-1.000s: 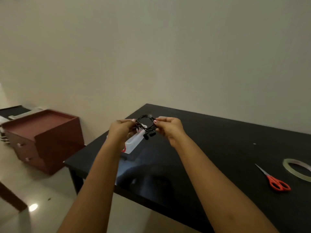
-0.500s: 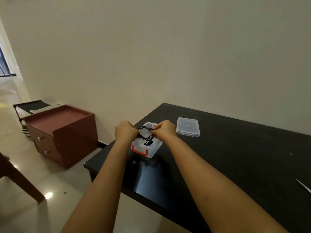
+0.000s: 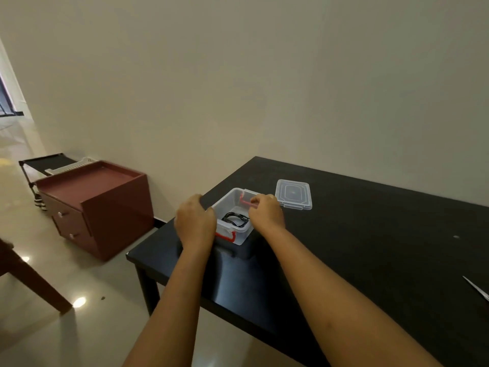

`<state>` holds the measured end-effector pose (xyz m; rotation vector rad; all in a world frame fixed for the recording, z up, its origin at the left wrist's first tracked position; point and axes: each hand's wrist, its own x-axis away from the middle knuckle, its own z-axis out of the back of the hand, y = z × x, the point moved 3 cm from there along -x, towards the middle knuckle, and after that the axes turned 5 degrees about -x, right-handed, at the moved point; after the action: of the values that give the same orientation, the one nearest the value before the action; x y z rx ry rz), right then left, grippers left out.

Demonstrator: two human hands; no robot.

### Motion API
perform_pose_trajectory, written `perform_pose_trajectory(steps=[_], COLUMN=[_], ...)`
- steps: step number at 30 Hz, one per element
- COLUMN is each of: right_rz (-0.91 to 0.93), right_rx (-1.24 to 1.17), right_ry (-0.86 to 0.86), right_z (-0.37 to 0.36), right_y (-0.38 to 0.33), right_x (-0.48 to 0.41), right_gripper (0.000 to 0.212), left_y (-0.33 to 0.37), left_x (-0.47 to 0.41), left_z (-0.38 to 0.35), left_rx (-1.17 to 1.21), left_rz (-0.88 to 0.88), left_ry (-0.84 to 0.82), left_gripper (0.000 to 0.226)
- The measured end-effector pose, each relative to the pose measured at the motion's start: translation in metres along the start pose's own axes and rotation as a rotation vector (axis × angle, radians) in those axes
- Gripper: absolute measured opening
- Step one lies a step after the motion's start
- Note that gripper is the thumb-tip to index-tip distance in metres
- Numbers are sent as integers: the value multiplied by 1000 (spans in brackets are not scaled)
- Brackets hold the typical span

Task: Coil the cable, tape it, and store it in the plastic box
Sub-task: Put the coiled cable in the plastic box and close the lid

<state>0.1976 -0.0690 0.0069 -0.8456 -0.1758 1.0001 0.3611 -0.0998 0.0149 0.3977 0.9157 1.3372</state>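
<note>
The coiled black cable [image 3: 235, 220] lies on the bottom of the clear plastic box [image 3: 229, 194], which has red handles and stands near the black table's left end. My left hand [image 3: 194, 221] is against the box's left wall, fingers loosely curled, holding nothing. My right hand [image 3: 266, 214] is at the box's right rim beside the far red handle, fingers also loosely curled and off the cable. The clear lid [image 3: 293, 194] lies flat on the table just right of the box.
The black table [image 3: 370, 234] stretches to the right; a scissors blade tip [image 3: 479, 291] shows at the right edge. A reddish-brown drawer cabinet [image 3: 92, 205] stands on the floor to the left, and a wooden leg [image 3: 34, 284] sits at the lower left.
Both hands brought the coil down over the box and let it go; it now lies inside. The hands have parted to the box's two sides.
</note>
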Motion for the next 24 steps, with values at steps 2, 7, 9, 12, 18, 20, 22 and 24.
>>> perform_pose_trajectory(steps=[2,7,9,12,18,20,22,24], right_rz=[-18,-15,-13,-25,-192,-248,-288,-334], right_rx=[-50,-172,-216,-245,-285,-312,-342,-382], right_ry=[52,118,125,141,250,288,307,305], right_z=[5,24,41,77,152,171,184,194], right_y=[4,12,19,39,103,121,135,145], right_x=[3,16,25,46,100,116,128,135], right_gripper=[22,10,7,19,10,13,9,7], left_y=[-7,17,32,60,125,142,154,164], left_x=[16,31,30,34,89,111,128,139], left_z=[-1,-13,-20,-37,-100,-121,-133,-143], left_rx=[45,264,321,347,361,343,343,362], left_rz=[172,286,290,238,140,114,100,95], left_ry=[-93,-236,-251,-296,-539,-620,-665,-674], left_gripper=[51,39,38,38,34,36,39,40])
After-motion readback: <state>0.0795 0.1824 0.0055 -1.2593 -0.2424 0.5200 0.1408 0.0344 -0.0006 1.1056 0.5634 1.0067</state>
